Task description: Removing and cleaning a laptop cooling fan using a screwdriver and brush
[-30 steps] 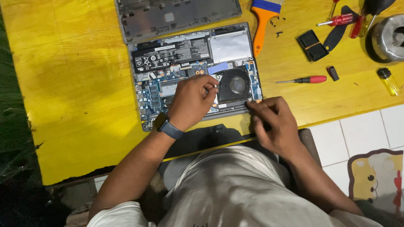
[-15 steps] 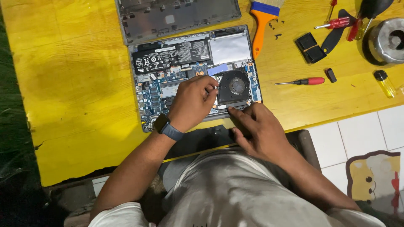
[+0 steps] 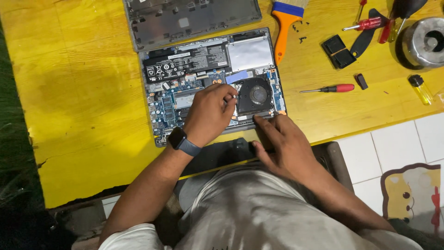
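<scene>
An opened laptop lies base-up on the yellow table, showing its black battery, circuit board and round black fan. My left hand, a dark watch on its wrist, rests over the board with its fingertips pinched together at the fan's left edge; whether they hold anything is unclear. My right hand lies at the laptop's near edge below the fan, fingers flat on the rim and holding nothing.
The laptop's grey bottom cover lies behind it. To the right are an orange-handled brush, a red screwdriver, another red screwdriver, black parts, loose screws, a metal pot and a yellow lighter.
My right hand has slid left along the laptop's near edge and a little toward me. My left hand has stayed over the board by the fan.
</scene>
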